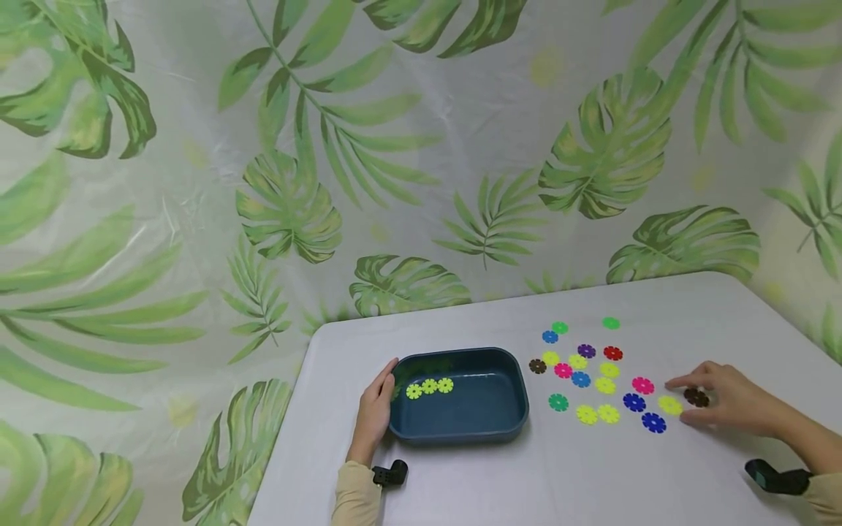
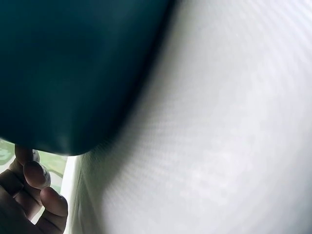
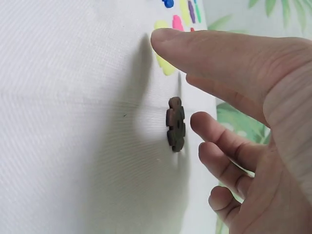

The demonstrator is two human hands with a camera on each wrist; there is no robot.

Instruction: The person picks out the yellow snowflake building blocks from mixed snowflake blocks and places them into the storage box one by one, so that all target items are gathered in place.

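Note:
At its left end, my left hand (image 1: 373,413) grips the rim of a dark blue rectangular basin (image 1: 460,432); the curled fingers (image 2: 36,174) show at its corner in the left wrist view. Three yellow notched plastic discs (image 1: 429,386) lie inside. My right hand (image 1: 740,402) hovers low over the table's right part, thumb and index finger spread apart around a yellow snowflake disc (image 1: 669,405), nothing held. A dark brown snowflake disc (image 3: 176,124) lies on the cloth below the palm, between thumb and fingers in the right wrist view.
Several more discs lie scattered right of the basin, among them a pink one (image 1: 643,385), a dark blue one (image 1: 654,422), a red one (image 1: 613,353) and a teal one (image 1: 558,402). A white cloth covers the table (image 1: 592,478). Behind it hangs a leaf-patterned curtain (image 1: 487,146).

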